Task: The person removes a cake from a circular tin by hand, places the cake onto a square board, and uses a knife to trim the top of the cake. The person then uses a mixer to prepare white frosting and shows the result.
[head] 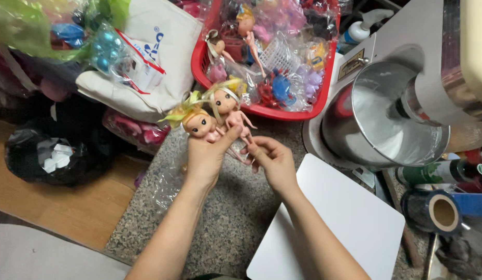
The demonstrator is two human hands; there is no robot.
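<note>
My left hand (206,158) grips two small bare dolls together over a speckled stone counter (228,218). One doll (198,123) has yellow-green hair and leans left. The other doll (228,103) has blond hair with a white band and stands more upright. My right hand (272,161) pinches the lower legs of the dolls with its fingertips, just right of my left thumb. A piece of clear plastic wrap (171,179) hangs beneath my left hand.
A red basket (282,111) full of bagged dolls and toys sits behind the dolls. A steel mixer bowl (378,116) on a white machine stands at right. A white board (337,223) lies at lower right, tape rolls (440,210) beside it. Bags crowd the left.
</note>
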